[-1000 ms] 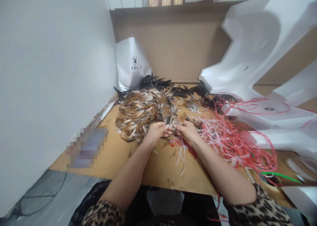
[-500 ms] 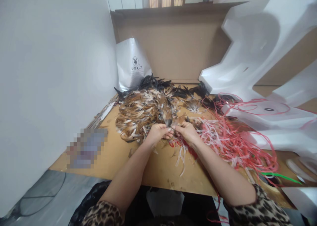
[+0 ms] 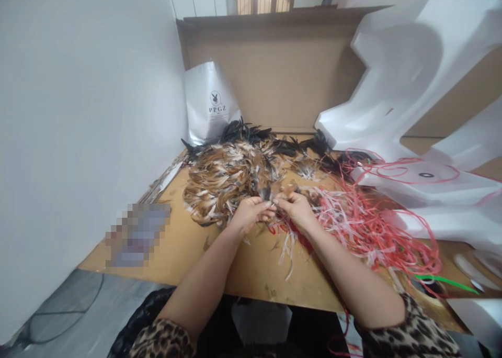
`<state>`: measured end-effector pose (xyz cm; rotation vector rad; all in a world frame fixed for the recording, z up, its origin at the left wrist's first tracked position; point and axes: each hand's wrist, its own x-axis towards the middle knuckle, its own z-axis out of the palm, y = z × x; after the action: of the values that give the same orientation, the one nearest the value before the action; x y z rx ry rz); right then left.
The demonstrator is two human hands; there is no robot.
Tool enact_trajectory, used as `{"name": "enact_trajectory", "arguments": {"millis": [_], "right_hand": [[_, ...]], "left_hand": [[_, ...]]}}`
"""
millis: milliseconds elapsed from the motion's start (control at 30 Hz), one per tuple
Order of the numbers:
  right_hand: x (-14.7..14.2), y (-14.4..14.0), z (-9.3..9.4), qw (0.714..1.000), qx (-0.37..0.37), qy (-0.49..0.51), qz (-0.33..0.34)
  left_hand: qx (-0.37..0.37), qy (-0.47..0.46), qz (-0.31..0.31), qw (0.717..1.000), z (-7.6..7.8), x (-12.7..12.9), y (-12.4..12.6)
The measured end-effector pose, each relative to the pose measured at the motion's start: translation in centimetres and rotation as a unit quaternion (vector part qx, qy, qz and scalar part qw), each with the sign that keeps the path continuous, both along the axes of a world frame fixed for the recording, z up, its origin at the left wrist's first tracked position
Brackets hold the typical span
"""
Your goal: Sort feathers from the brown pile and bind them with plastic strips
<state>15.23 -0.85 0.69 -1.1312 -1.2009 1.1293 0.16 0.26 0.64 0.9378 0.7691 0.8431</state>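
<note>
My left hand (image 3: pixel 254 213) and my right hand (image 3: pixel 297 210) meet over the tabletop, thumbs and fingers pinched close together. Between them rises a brown feather (image 3: pixel 263 182) with a dark, rounded tip; its lower end is at my fingertips, both hands closed on it. Just behind and to the left spreads a large heap of brown and cream feathers (image 3: pixel 214 177). Red and white plastic strips (image 3: pixel 356 222) lie tangled beside my right hand, and a few pale strips (image 3: pixel 289 248) hang below the fingers.
Black feathers (image 3: pixel 247 132) lie at the back, before a silver bag (image 3: pixel 212 101). A cardboard panel (image 3: pixel 290 70) stands behind. White foam pieces (image 3: pixel 396 80) rise at the right, with a green strip (image 3: pixel 447 281) nearby. A white wall (image 3: pixel 90 112) closes off the left.
Both hands stay at almost the same spot, with only a slight shift of the fingertips. The feather remains held between them.
</note>
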Motion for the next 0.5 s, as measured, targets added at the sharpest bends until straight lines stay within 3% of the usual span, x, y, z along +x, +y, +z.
{"name": "enact_trajectory", "arguments": {"millis": [233, 500], "right_hand": [[-0.22, -0.24, 0.23, 0.992, 0.07, -0.101, -0.035], [-0.56, -0.61, 0.77, 0.994, 0.069, -0.084, -0.017]], "left_hand": [[0.003, -0.005, -0.013, 1.0, -0.28, 0.06, -0.01], [0.008, 0.039, -0.019, 0.999, 0.12, 0.26, -0.16]]}}
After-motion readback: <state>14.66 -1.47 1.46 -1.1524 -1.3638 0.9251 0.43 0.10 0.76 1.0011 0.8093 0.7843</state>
